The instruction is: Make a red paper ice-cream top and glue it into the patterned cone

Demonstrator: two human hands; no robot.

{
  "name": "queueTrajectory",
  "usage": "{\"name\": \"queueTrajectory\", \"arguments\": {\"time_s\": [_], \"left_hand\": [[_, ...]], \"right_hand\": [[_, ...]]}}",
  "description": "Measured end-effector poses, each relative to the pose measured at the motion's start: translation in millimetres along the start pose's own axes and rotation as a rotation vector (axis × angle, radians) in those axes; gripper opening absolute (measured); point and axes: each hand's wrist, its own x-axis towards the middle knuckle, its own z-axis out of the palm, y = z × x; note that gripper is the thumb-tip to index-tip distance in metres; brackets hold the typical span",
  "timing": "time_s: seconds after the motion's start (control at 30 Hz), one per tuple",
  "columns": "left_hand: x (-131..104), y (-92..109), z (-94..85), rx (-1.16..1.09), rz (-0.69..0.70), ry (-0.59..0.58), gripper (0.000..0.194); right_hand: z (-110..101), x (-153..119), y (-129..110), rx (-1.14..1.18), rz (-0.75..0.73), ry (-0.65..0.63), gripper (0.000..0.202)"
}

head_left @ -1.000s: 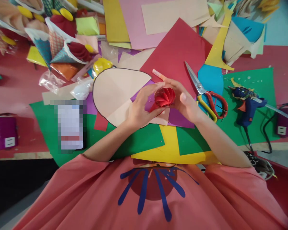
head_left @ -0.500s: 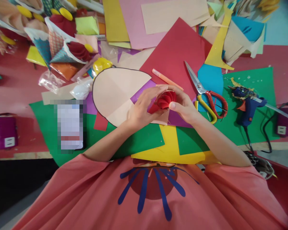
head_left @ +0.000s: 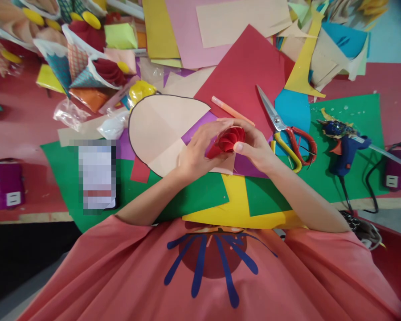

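Observation:
Between my two hands is a red pleated paper cone, its swirled folds facing up. My left hand is closed around its left side. My right hand wraps the other side, with the thumb resting on the rim. Under the hands lie a large beige paper shape with a dark edge and a purple sheet. Just beyond them an orange marker rests on a red sheet. Scissors with red and yellow handles lie open to the right.
A blue glue gun with a cord sits on a green sheet at the right. On the left lies a blurred phone. Patterned paper cones and small packets fill the back left; paper scraps pile up at the back right.

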Motion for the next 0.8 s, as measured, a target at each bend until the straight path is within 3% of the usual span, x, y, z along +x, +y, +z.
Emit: {"name": "queueTrajectory", "arguments": {"time_s": [0.3,0.47,0.6,0.8], "left_hand": [[0.4,-6.5,1.5,-0.116,-0.033,0.034,0.058],[4.0,-4.8,-7.9,-0.122,0.019,0.026,0.06],[8.6,3.7,-16.3,-0.002,0.069,0.055,0.04],[15.7,7.1,-15.7,0.139,0.313,0.211,0.013]], "right_hand": [[-3.7,1.6,0.7,0.082,-0.055,-0.094,0.06],[-7.7,-0.1,-2.3,0.126,-0.033,-0.096,0.055],[-5.9,-2.6,-5.0,0.047,-0.005,-0.084,0.054],[-0.4,-3.4,0.4,0.001,-0.02,-0.074,0.054]]}}
